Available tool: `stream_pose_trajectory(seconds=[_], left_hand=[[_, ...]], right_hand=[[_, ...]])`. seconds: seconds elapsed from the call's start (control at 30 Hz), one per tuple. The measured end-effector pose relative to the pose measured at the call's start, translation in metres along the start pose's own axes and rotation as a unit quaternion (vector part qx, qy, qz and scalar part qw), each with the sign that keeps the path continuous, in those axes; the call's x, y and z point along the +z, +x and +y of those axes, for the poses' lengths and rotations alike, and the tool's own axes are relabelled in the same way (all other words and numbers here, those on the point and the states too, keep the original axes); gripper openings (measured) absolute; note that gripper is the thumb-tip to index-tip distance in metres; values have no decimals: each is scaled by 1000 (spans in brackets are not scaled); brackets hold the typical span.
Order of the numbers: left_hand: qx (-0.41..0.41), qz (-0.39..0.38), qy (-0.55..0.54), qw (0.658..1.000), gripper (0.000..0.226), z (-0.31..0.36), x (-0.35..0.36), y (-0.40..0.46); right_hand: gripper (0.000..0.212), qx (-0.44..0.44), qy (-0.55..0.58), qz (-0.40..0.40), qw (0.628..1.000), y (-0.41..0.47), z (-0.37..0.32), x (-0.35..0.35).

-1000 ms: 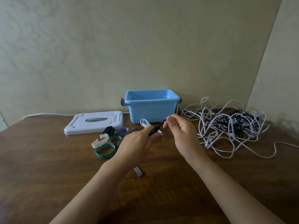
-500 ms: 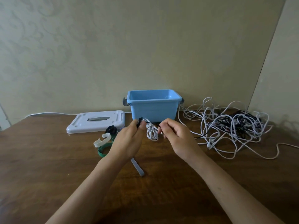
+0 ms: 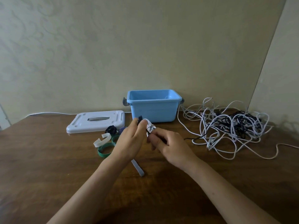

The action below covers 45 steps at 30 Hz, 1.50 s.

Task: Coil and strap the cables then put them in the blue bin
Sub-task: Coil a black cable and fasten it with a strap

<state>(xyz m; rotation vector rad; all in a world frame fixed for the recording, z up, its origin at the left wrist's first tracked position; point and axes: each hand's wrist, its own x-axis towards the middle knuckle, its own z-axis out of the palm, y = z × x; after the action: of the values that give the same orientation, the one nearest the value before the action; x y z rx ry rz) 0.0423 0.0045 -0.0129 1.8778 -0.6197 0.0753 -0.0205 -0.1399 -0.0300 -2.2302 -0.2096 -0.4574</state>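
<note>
Both my hands meet over the middle of the wooden table, in front of the blue bin (image 3: 152,109). My left hand (image 3: 129,141) pinches the top of a small white coiled cable (image 3: 149,129) together with a black strap end (image 3: 140,118). My right hand (image 3: 169,143) grips the lower part of the same coil, fingers curled round it. The bin stands open against the wall. A tangled heap of white and black cables (image 3: 229,126) lies to the right of the bin.
A white bin lid (image 3: 97,121) lies flat left of the bin. Loose straps lie beside my left hand: a green ring (image 3: 104,150), a white one (image 3: 102,140), a black one (image 3: 111,129). A pale strap (image 3: 138,168) lies under my wrists.
My hands have drawn closer together and the white coil has tightened between them. The black strap end has come up over the top of the coil.
</note>
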Motion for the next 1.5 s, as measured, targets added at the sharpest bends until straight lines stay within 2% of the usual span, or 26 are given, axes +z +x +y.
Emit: stream_pose_trajectory(seconds=[0.13, 0.27, 0.4, 0.53, 0.77, 0.9, 0.97, 1.03, 1.13, 1.23, 1.3, 1.4, 1.5], left_hand=[[13, 59, 18, 998, 30, 0, -5, 5], [11, 38, -13, 999, 30, -2, -1, 3], [35, -16, 18, 999, 31, -3, 6, 0], [45, -5, 13, 999, 36, -8, 7, 3], [46, 88, 1, 995, 42, -7, -4, 12], [48, 95, -50, 993, 59, -11, -8, 15], [40, 74, -116, 990, 53, -5, -6, 12], [23, 51, -194, 979, 43, -1, -4, 10], [5, 20, -238, 971, 47, 0, -11, 10], [1, 1, -179, 984, 46, -2, -17, 12], [16, -8, -85, 996, 49, -4, -19, 13], [59, -17, 70, 996, 69, -5, -21, 12], [58, -23, 117, 991, 68, -4, -21, 10]], right_hand=[[25, 32, 3, 38, 999, 3, 3, -12], [21, 19, -49, 5, 999, -1, 4, -2], [21, 0, -26, 4, 1000, -3, 2, 7], [24, -7, -24, -10, 1000, -3, 0, 6], [34, 52, -185, -30, 981, 4, 15, -22], [35, 79, -164, -122, 976, 2, 13, -5], [37, 64, -161, -157, 972, 0, 11, 11], [42, 32, -189, -157, 969, 0, 12, 21], [46, 38, -198, -128, 971, 3, 18, 17], [43, 47, -211, -108, 970, 5, 25, 2], [40, 49, -231, -84, 968, 6, 29, -9], [40, 67, -247, 0, 967, 10, 34, -28], [42, 86, -212, 94, 969, 11, 40, -44]])
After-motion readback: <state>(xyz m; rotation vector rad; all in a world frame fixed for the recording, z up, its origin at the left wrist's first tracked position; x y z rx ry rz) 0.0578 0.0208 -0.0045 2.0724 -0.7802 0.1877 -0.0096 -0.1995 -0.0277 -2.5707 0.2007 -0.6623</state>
